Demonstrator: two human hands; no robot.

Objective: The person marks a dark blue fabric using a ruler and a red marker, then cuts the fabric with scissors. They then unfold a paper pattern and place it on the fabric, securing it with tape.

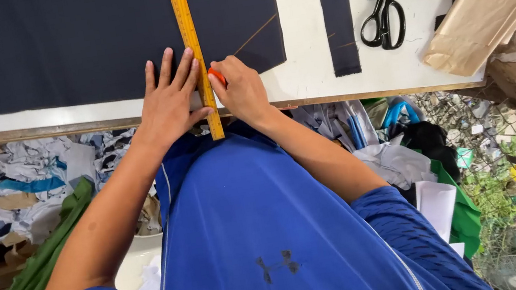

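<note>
- White flat counter (314, 61) carried a large dark navy cloth sheet (52, 46).
- Long yellow wooden ruler (189, 32) lay across the cloth.
- Left hand (167, 100), fingers spread, pressed the ruler flat; slackened pressure could let it skew the line.
- Right hand (243, 89) pinched a small orange marking chalk (216, 76) at the ruler's edge.

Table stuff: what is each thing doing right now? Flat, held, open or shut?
Left hand: fingers spread, pressing flat on the ruler and cloth.
Right hand: fingers closed around a small orange chalk piece beside the ruler.
Yellow ruler: lying straight across the cloth, its end past the table edge.
Dark navy cloth: spread flat, with a chalk line marked.
Narrow navy strip: lying flat, apart.
Black scissors: shut, untouched.
Brown paper roll: lying tilted.
</note>
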